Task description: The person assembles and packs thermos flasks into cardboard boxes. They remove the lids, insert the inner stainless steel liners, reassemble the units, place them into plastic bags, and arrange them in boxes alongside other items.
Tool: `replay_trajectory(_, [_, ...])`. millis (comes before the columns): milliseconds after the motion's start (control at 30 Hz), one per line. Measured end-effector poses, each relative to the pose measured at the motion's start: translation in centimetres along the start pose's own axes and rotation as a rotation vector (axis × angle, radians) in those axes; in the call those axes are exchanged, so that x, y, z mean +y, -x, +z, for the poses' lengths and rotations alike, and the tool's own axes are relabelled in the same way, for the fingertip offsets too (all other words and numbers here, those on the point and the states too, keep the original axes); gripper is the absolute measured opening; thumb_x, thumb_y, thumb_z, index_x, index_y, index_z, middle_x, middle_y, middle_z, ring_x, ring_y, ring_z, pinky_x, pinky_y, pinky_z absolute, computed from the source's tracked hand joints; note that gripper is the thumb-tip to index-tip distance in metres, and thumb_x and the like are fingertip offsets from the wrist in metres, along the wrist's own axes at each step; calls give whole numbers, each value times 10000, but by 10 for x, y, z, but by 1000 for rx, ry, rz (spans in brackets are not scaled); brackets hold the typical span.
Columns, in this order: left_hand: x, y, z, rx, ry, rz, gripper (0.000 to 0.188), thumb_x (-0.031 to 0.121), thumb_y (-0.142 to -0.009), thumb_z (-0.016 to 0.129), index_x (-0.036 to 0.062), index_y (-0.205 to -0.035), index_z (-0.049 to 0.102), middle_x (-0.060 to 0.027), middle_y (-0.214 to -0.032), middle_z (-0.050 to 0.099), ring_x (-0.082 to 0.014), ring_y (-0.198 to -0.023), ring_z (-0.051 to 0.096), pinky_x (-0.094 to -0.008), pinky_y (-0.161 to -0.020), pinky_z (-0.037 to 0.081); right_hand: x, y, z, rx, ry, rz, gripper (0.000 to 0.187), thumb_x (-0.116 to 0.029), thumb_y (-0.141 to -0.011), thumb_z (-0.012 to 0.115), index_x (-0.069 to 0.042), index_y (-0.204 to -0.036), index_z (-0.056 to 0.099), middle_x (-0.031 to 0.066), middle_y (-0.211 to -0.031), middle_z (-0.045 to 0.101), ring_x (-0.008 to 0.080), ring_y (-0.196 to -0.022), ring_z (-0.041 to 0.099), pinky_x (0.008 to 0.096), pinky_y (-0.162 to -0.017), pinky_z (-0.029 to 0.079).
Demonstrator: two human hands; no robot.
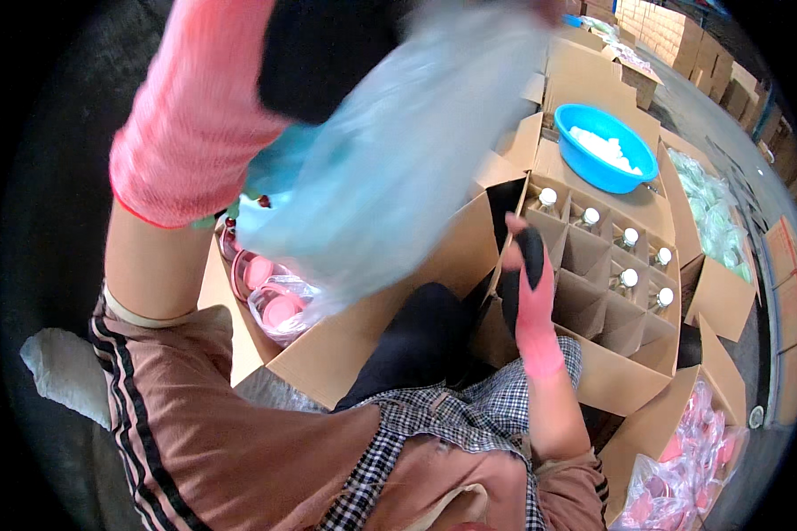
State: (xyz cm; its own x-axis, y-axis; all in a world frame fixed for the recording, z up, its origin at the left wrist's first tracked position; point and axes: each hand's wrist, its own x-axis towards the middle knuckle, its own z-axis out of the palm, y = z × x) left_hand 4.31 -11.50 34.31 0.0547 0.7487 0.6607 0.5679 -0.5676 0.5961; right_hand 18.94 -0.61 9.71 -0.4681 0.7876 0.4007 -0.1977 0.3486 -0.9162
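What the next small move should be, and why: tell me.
I'd probably bring the right grip up to steady the bag: it is raised and blurred at the left grip, whose hold on it I cannot make out, while the right grip, near the bottles, looks empty.

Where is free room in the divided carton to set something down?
Free: the near cells, between the white-capped bottles and the near wall of the divided carton, though the right hand hides some at left. Crowded: the far row, filled with bottles. Beyond, the blue basin holds white pieces.
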Motion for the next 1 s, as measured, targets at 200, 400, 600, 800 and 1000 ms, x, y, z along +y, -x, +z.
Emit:
replay_trajectory(200, [8,3,30,-92,-146,-242,230,231,-785,593,27,-889,606,-51,-764,618,-123,-707,579,-266,-631,473,38,-14,-13,-4,-398,181,364,-177,-878,477,-28,-1207,433,45,-1072,507,149,-970,468,274,-902,352])
replay_trajectory(400, [-56,-31,148,-251,398,-318,289,286,-862,513,21,-800,612,-42,-749,606,-98,-704,562,-249,-661,446,132,66,-51,67,-528,475,363,-183,-890,447,-19,-1212,427,56,-1093,509,161,-998,471,288,-914,353])
replay_trajectory(600, [-46,20,100,-648,-198,-250,315,265,-769,619,4,-944,589,-76,-836,605,-155,-757,576,-276,-684,450,230,154,-66,91,-541,603,363,-189,-901,416,-10,-1218,421,67,-1115,510,173,-1026,475,301,-926,354])
replay_trajectory(800, [-159,113,-3,424,61,-136,473,269,-792,477,-40,-1150,474,-137,-1122,529,-212,-1039,501,-335,-913,379,212,159,-65,197,-874,852,345,-137,-901,402,-2,-1218,419,84,-1156,500,196,-1062,470,314,-949,343])
replay_trajectory(1000, [-295,283,150,336,1626,-745,455,325,-921,369,46,-1279,327,-67,-1214,439,-183,-1109,427,-310,-938,368,291,187,-101,18,-136,511,422,-283,-885,410,-44,-1232,419,73,-1198,472,206,-1084,448,300,-952,337])
